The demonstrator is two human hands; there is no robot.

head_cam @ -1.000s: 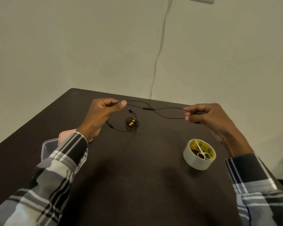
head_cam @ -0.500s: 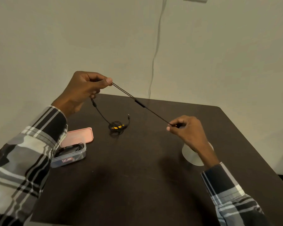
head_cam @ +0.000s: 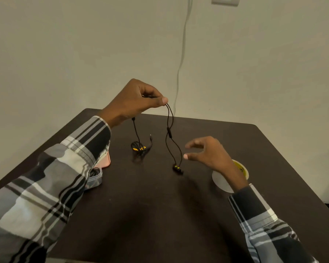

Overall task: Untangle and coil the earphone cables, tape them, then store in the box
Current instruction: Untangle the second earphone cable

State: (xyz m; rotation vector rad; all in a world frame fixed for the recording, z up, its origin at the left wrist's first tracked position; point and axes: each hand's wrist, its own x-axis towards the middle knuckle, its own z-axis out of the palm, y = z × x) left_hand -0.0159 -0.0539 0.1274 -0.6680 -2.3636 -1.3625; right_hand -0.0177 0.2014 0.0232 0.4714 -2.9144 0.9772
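Black thin earphone cable hangs from the left hand, pinched between thumb and forefinger above the dark brown counter. Two strands drop from the pinch; the yellow-marked earbuds at their ends rest on the counter, just left of the right hand. Right hand hovers with fingers spread and relaxed, holding nothing, apart from the strands.

A third run of cable falls behind the left hand to a small tangled bundle with yellow marks, lying on the counter left of the earbuds.

Clear roll of tape sits partly under the right wrist. Clear plastic box and its pink lid lie left of the bundle, half hidden by the left sleeve.

Judgement: cable is light, limp, prone to re-knotting; best held near the inline remote or the buds, drawn gently, never yanked.
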